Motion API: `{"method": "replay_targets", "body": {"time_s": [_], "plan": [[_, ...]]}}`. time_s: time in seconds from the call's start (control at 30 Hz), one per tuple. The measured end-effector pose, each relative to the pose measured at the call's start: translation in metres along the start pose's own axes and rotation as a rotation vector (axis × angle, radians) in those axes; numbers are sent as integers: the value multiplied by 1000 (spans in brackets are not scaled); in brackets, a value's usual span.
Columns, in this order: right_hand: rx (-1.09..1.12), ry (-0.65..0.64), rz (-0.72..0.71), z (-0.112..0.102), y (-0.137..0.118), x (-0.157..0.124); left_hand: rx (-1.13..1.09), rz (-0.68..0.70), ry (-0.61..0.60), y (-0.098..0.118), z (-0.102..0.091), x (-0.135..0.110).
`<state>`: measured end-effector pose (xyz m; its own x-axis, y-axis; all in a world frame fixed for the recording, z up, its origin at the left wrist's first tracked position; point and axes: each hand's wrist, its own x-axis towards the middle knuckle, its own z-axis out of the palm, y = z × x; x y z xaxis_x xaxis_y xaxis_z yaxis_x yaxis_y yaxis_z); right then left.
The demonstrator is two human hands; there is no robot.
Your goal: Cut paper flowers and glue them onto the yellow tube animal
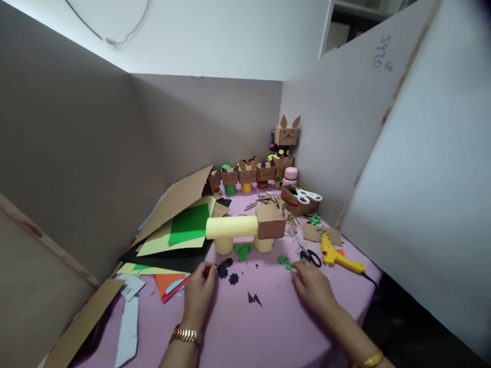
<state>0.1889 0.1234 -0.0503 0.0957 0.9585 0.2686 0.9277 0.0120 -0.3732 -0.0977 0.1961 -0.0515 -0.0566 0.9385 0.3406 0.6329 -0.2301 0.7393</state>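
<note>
My left hand [201, 289] rests on the table with its fingers curled together beside several black paper flower shapes [233, 279]; whatever may be between the fingertips is hidden. On the other side, my right hand [313, 284] has its fingers bent down and closed near small green paper pieces [284, 260], and I cannot make out anything in them. Between and beyond both hands stands a pale yellow paper-tube figure [232, 227] on short tube legs, with a brown cardboard box [270, 222] at its right end. Green paper cutouts [242, 251] lie under the tube. Two black paper triangles [254, 298] lie in front.
Black-handled scissors [310, 256] and a yellow glue gun [337, 253] lie at right. A cardboard box [299, 200] holds white scissors [308, 196]. Stacked paper and cardboard [176, 214] fill the left. Box-headed figures [247, 175] and a pink bottle [290, 175] stand behind.
</note>
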Motion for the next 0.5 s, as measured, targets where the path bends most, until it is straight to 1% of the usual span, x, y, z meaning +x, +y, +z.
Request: {"method": "replay_targets", "body": {"time_s": [0.1,0.2,0.37,0.5], "plan": [[42,-2,-99,15,-11,-12,-2,12,-13,-1,1,2],[74,-5,-136,20,-14,-14,23,4,-36,-2,0,4],[186,-2,-105,18,-9,-9,21,-30,-49,0,-2,8],[230,13,-74,18,-7,-6,23,-54,-34,2,-4,11]]}}
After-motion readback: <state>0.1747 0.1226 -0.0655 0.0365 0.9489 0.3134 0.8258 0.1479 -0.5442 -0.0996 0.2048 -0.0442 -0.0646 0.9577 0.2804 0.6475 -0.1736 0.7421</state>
